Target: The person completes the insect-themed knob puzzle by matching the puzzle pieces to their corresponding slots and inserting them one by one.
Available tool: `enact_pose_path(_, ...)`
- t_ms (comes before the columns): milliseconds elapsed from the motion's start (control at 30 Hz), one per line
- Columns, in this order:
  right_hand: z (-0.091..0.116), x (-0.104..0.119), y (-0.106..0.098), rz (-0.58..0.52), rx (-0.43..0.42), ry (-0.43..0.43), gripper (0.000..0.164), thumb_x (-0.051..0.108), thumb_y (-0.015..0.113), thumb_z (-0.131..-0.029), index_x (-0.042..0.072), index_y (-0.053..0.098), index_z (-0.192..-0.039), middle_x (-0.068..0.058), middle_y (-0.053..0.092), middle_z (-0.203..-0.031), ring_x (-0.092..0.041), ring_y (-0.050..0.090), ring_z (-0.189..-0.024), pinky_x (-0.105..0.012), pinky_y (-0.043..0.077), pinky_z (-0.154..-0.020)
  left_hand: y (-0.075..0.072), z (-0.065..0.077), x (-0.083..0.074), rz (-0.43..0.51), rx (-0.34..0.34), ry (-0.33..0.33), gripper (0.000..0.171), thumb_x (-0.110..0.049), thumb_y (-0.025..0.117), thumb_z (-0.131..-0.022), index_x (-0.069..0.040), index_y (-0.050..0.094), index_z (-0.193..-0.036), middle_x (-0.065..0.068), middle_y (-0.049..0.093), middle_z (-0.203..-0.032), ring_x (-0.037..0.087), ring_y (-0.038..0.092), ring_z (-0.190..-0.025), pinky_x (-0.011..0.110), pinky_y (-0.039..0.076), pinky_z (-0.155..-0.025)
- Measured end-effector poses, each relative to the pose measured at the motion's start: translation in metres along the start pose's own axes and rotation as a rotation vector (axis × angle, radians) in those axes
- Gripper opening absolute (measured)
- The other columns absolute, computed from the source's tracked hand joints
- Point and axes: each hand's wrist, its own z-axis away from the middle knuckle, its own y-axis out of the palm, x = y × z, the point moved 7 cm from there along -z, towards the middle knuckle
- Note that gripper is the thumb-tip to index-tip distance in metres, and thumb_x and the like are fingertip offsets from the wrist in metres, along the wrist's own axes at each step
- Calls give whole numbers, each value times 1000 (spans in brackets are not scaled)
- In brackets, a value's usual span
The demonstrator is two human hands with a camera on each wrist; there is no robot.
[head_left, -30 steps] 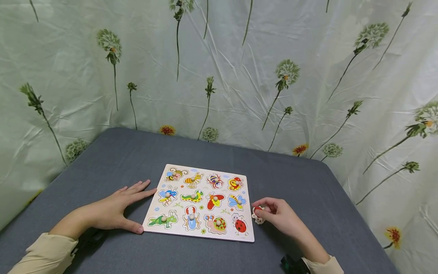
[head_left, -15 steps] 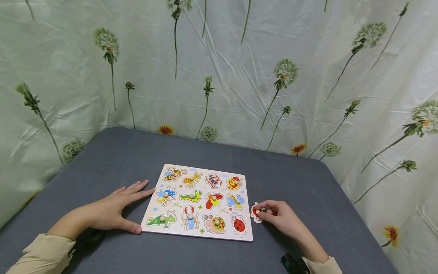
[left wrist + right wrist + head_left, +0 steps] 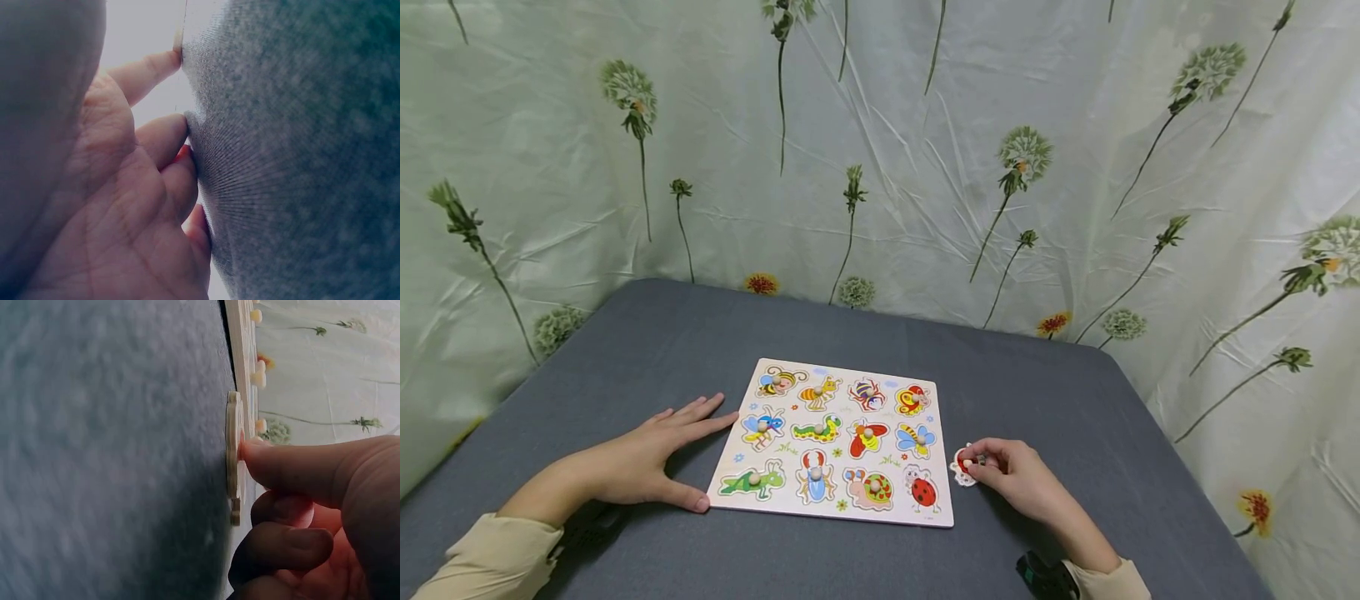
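A wooden peg puzzle board with colourful insect pieces lies on the table. My left hand rests on the cloth with fingers spread, its thumb and index fingertips right at the board's left edge. Just off the right edge, my right hand pinches a red-and-white ladybug puzzle piece by its small knob. In the right wrist view the piece lies parallel to the cloth and close against it, the thumb on the knob. A printed ladybug without a knob shows in the board's lower right corner.
Dark grey-blue cloth covers the table. Behind it hangs a pale curtain printed with dandelions. A dark strap device sits at the right wrist. Wooden knobs stand up from the board in the right wrist view.
The ladybug piece has turned in my right fingers, and its red face and knob show more than a second ago. My left hand stays at the board's edge; the head view has shifted slightly.
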Motion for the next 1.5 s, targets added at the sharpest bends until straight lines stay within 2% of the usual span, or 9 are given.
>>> enact_pose_path(200, 2, -3, -8, 50, -58, 21, 12, 14, 77, -97, 6, 79, -106, 7, 48, -66, -1, 41, -56, -20, 32, -55, 0, 1, 0, 6, -7, 10, 110, -61, 90, -77, -27, 39, -168, 25, 20, -178, 60, 17, -160, 84, 13, -119)
enact_pose_path(567, 1, -7, -11, 63, -72, 32, 11, 13, 80, -94, 5, 77, -101, 7, 50, -66, -1, 42, -56, -20, 34, -55, 1, 1, 2, 9, -7, 9, 110, -61, 90, -77, -27, 39, -168, 26, 20, -178, 62, 17, -160, 85, 13, -118)
enact_pose_path(833, 4, -10, -14, 80, -104, 92, 9, 14, 82, -92, 8, 76, -95, 6, 49, -64, -2, 42, -54, -20, 33, -53, 2, 1, 3, 25, 5, -5, 111, -61, 90, -77, -27, 38, -169, 26, 18, -178, 61, 15, -160, 85, 11, -119)
enact_pose_path(1100, 5, -13, -15, 76, -58, 96, 20, 27, 85, -93, 10, 74, -91, 7, 48, -63, -3, 40, -53, -20, 32, -53, 2, 1, 2, 22, 7, -17, 112, -64, 89, -76, -26, 38, -169, 25, 19, -178, 61, 15, -161, 84, 11, -119)
enact_pose_path(1500, 3, -17, -17, 17, 21, 22, 18, 23, 80, -98, 6, 78, -104, 7, 48, -65, -1, 39, -55, -20, 31, -53, 1, 0, 0, 23, -4, -4, 112, -64, 89, -75, -26, 39, -168, 25, 20, -178, 61, 16, -160, 84, 11, -120)
